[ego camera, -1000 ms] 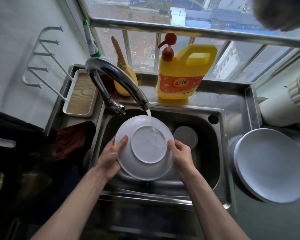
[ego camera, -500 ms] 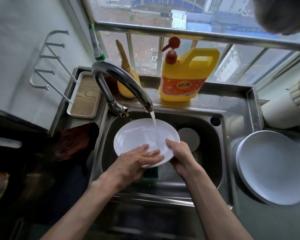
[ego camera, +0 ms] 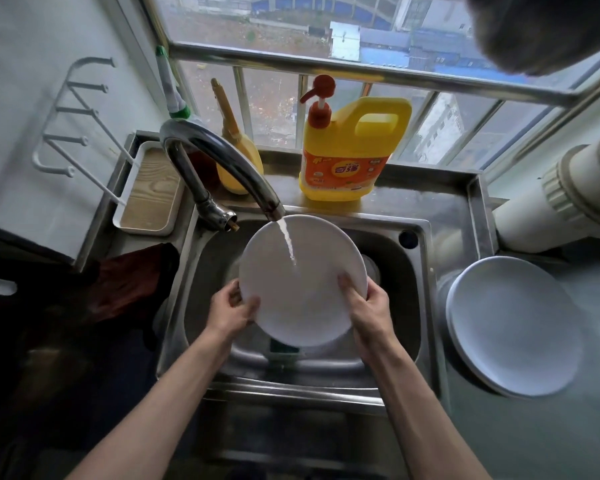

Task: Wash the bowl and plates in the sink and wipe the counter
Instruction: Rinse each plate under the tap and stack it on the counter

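Both hands are gripping a round white plate (ego camera: 302, 282) over the stainless steel sink (ego camera: 417, 306). The left hand (ego camera: 231, 311) is pinching the lower-left rim and the right hand (ego camera: 368, 313) the lower-right rim, thumbs on the face, fingers curled behind.

- The curved chrome faucet (ego camera: 219, 164) is arching in above the grip, its water stream (ego camera: 288, 242) hitting the plate's face.
- A dark green sponge (ego camera: 284, 349) is lying just below the grip in the basin.
- A yellow detergent jug with red pump (ego camera: 347, 157) is standing beyond the grip.
- A stack of white plates (ego camera: 513, 327) is sitting on the counter right of the right hand.
- A dark red cloth (ego camera: 129, 285) is lying left of the left hand.

The plate is tilting face-up toward the camera, top rim under the spout. It is round, so it has no long axis.
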Available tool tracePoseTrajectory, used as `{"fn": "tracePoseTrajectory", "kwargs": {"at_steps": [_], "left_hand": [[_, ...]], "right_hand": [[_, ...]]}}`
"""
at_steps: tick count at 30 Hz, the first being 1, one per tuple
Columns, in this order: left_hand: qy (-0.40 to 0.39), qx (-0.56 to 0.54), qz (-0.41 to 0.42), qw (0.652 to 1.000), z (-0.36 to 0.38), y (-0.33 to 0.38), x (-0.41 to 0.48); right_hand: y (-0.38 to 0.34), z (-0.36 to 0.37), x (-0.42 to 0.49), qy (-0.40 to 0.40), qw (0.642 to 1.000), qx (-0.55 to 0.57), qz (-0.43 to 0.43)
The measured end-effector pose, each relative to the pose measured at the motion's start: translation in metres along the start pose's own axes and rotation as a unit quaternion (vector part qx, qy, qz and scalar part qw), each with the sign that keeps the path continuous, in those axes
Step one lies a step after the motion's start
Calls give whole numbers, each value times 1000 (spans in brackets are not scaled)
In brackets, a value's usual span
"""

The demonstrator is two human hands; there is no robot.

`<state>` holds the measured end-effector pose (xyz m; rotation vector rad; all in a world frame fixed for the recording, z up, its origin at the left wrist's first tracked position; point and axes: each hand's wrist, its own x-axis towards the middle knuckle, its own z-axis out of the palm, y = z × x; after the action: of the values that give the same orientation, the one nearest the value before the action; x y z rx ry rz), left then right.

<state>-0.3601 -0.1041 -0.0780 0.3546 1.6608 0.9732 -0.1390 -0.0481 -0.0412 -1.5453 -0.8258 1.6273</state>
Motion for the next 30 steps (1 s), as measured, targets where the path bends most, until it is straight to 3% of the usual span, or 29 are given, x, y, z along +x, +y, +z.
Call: {"fn": "tracePoseTrajectory", "kwargs": {"at_steps": [8,13,16,19,24,30], "left_hand": [[14,-17,27,999,25,15,1],[-11,63,53,997,29,17,2],[18,130,89,987,35,19,-3],[19,144,59,988,38,14,-8],[-100,142,-56,983,51,10,-20],[-133,119,-28,983,80,16,-30]], "right_hand": [[-18,-15,4,-1,991,-45,-126],[-22,-21,1,29,974,-81,-208],[-25,-25,-3,68,943,-153,-289],[-28,-28,-6,92,907,-207,-354],[-34,-29,-6,149,912,-147,-352],[-25,-47,0,206,959,34,-192]]}}
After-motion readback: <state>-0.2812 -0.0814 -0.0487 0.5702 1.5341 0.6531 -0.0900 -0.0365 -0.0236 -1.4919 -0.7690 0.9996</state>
